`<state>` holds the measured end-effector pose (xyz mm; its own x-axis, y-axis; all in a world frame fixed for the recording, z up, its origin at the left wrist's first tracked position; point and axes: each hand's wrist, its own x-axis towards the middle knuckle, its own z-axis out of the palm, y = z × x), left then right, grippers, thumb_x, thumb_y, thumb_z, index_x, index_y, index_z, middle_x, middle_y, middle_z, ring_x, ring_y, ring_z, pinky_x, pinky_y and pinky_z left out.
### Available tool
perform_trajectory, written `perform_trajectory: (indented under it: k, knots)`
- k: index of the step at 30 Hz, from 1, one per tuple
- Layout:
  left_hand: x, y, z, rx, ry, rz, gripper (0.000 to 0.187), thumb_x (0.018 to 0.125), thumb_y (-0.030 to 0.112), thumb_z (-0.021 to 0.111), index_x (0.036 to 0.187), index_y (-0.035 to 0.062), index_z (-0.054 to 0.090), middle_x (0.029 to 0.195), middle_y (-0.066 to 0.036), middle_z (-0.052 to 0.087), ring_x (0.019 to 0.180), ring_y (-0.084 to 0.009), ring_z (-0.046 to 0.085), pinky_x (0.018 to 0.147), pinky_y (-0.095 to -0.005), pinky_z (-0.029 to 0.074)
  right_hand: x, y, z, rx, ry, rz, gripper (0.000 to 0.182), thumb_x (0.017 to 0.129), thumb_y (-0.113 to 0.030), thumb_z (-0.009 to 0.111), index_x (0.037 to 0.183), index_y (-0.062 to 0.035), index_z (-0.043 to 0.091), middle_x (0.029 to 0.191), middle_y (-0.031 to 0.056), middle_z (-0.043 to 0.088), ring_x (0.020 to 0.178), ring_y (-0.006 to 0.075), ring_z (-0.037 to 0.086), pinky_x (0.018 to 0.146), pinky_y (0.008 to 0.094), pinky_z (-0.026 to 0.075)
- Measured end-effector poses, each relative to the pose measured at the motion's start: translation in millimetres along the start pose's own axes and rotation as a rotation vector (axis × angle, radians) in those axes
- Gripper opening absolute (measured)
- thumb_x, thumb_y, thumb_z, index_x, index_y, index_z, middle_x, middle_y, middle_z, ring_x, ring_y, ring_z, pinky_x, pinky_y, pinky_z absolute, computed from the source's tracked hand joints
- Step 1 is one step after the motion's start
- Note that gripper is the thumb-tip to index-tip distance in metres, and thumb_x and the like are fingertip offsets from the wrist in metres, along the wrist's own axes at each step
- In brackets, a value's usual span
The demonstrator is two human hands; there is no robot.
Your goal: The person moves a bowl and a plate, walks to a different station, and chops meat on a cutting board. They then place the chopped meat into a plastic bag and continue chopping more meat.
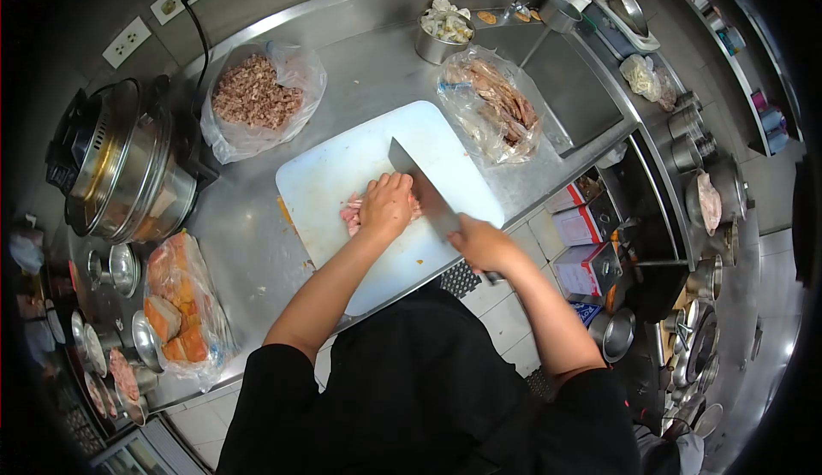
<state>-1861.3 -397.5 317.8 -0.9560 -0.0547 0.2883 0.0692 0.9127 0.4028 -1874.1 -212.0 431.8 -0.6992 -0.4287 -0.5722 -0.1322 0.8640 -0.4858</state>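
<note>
A white cutting board [321, 180] lies on the steel counter. My left hand [387, 205], fingers curled and pressed together, holds pink meat [351, 213] down on the board; cut strips stick out beside the fingers and most of the piece is hidden. My right hand [479, 244] is closed around the handle of a cleaver [425, 191]. Its broad blade stands on edge just right of my left hand, slanting away toward the board's far side. Small scraps lie on the white surface near the front edge.
A bag of chopped meat [257, 94] sits at the back left, a bag of long meat pieces [497, 103] at the right beside the sink [574, 90]. A glass-bowled cooker [133, 171] and a bag of orange-brown chunks [184, 304] stand left. A steel pot [441, 49] is behind.
</note>
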Motion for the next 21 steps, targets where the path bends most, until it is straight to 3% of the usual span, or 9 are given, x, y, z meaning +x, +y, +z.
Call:
perform_trajectory:
  k: [2,5,10,12,13,16,19,20,21]
  knots:
    - [2.1,2.1,1.6,-0.001,-0.005,0.007,0.014,0.084,0.019,0.060,0.095,0.0098,0.057,0.094,-0.006,0.060,0.095,-0.0253,0.056,0.083,-0.0402,0.042,40.6,18.8,39.5,-0.050,0.213,-0.094,0.036,0.096,-0.026,0.049,0.116,0.0034,0.054,0.079,0.0227,0.069,0.056,0.0313,0.066,0.066,0.0426,0.054]
    - [-3.2,-4.3,4.1,-0.003,0.021,0.043,0.015,0.084,0.019,0.060,0.095,0.0093,0.058,0.093,-0.007,0.060,0.095,-0.0255,0.057,0.083,-0.0406,0.042,36.7,-12.7,11.5,0.104,0.110,-0.033,0.038,0.095,-0.028,0.049,0.118,0.0021,0.055,0.080,0.0231,0.069,0.061,0.0333,0.067,0.070,0.0439,0.054]
    - [-9.5,-14.9,-1.1,-0.092,0.026,-0.053,0.014,0.083,0.012,0.058,0.096,0.0054,0.058,0.095,-0.010,0.059,0.099,-0.0289,0.055,0.084,-0.0418,0.043,44.3,1.6,8.7,0.016,0.112,-0.069,0.035,0.095,-0.027,0.050,0.115,0.0011,0.056,0.078,0.0229,0.068,0.061,0.0337,0.067,0.070,0.0446,0.054]
    - [-8.5,-12.7,-1.5,-0.079,0.071,-0.029,0.015,0.083,0.011,0.059,0.096,0.0052,0.057,0.096,-0.011,0.059,0.099,-0.0293,0.055,0.084,-0.0419,0.043,35.1,19.9,7.6,-0.238,0.345,-0.308,0.032,0.095,-0.026,0.051,0.112,0.0014,0.056,0.075,0.0221,0.068,0.061,0.0343,0.067,0.071,0.0446,0.054]
    - [-8.0,-11.5,-0.3,-0.070,0.114,-0.003,0.015,0.083,0.011,0.060,0.096,0.0050,0.057,0.097,-0.011,0.059,0.099,-0.0296,0.055,0.084,-0.0420,0.043,25.8,24.8,-0.1,-0.241,0.338,-0.305,0.032,0.095,-0.026,0.051,0.112,0.0014,0.056,0.075,0.0221,0.068,0.061,0.0343,0.067,0.071,0.0446,0.054]
    - [-6.4,-12.6,4.8,-0.028,0.043,-0.020,0.015,0.083,0.011,0.059,0.097,0.0049,0.057,0.098,-0.012,0.058,0.099,-0.0299,0.055,0.083,-0.0425,0.043,-31.7,-6.6,-33.3,-0.142,-0.073,-0.001,0.030,0.095,-0.025,0.050,0.107,0.0021,0.056,0.079,0.0235,0.068,0.071,0.0369,0.068,0.076,0.0464,0.053]
    - [-4.6,-10.5,0.3,-0.055,0.030,-0.002,0.016,0.083,0.011,0.059,0.097,0.0053,0.057,0.097,-0.011,0.058,0.098,-0.0296,0.055,0.083,-0.0427,0.043,2.6,-1.6,2.3,-0.077,-0.009,-0.020,0.032,0.095,-0.025,0.051,0.110,0.0022,0.056,0.087,0.0249,0.068,0.081,0.0386,0.068,0.080,0.0473,0.052]
    - [-6.7,-10.0,0.2,-0.056,0.026,-0.003,0.016,0.083,0.011,0.059,0.097,0.0053,0.057,0.097,-0.011,0.058,0.098,-0.0296,0.055,0.083,-0.0427,0.043,33.6,17.3,33.4,-0.173,0.180,-0.149,0.033,0.094,-0.025,0.051,0.112,0.0023,0.056,0.093,0.0266,0.068,0.089,0.0411,0.066,0.084,0.0480,0.051]
    - [-7.0,-9.0,-1.2,-0.047,0.005,-0.006,0.016,0.083,0.012,0.060,0.098,0.0054,0.058,0.097,-0.011,0.058,0.098,-0.0295,0.055,0.084,-0.0427,0.043,40.8,16.6,34.4,-0.174,0.182,-0.151,0.033,0.094,-0.025,0.051,0.112,0.0023,0.056,0.093,0.0266,0.068,0.089,0.0411,0.066,0.084,0.0480,0.051]
